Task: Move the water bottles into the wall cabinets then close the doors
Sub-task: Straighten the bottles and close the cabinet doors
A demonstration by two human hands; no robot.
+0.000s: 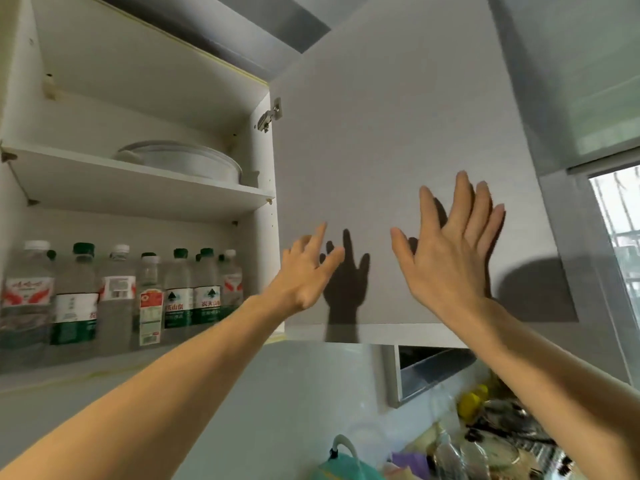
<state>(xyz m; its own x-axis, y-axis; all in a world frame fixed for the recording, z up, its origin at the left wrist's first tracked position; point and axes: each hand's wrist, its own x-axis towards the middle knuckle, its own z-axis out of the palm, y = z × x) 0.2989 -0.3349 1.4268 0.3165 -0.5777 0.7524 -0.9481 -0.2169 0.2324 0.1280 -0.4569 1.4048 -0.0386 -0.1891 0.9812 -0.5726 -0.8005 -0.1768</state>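
Head view, looking up into a wall cabinet (pixel 145 109) with its left compartment standing open. On the bottom shelf (pixel 104 365), a row of water bottles (pixel 117 299), upright and packed side by side, some with green caps, some with white, labels in red, green and white. On the upper shelf (pixel 145 188), a stack of white plates (pixel 183 162), with a small white dish just beside it at the right. At the inner right wall, a metal hinge (pixel 270 116) carrying the grey door (pixel 398 133), swung partly toward the viewer.

Both arms raised toward that door. Left hand (pixel 304 271) near the hinge side, grip open, fingers spread and slightly bent, holding nothing; contact with the panel impossible to tell, with its dark shadow just to the right. Right hand (pixel 446 251) further right, grip open, fingers straight and close together, held flat toward the door face; contact not clear either.

Below the cabinet, pale tiled wall. At lower right, a cluttered table (pixel 491 441): a yellow object (pixel 471 403), clear plastic bottles, blurred. At the bottom edge, a teal object (pixel 343 471) with a white handle.
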